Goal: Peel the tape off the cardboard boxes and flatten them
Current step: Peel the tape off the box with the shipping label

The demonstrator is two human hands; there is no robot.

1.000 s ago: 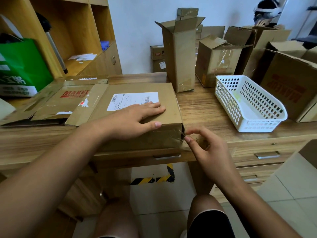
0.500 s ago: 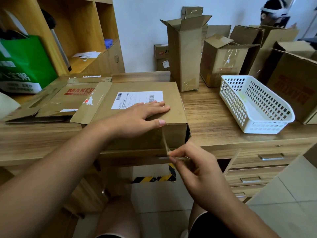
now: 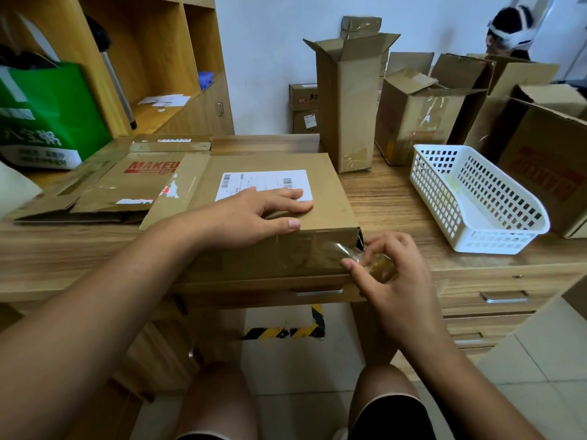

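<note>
While in grip (image 3: 391, 269), tape (image 3: 340, 249) against box (image 3: 330, 201).

shipping label (image 3: 270, 181): near edge under left hand (image 3: 251, 217), print too small to read | flattened carton (image 3: 127, 185): red lettering cut short by flap of taped box (image 3: 327, 198) | tape (image 3: 344, 251): end hidden in right hand (image 3: 390, 271) | green bag (image 3: 47, 115): cut by frame edge

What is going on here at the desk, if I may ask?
A seated person is peeling clear tape off a flat brown cardboard box with a white label on the wooden desk. The left hand presses flat on its top, while the right hand pinches the crumpled tape at the near right corner. A flattened cardboard box already lies to its left.
</note>
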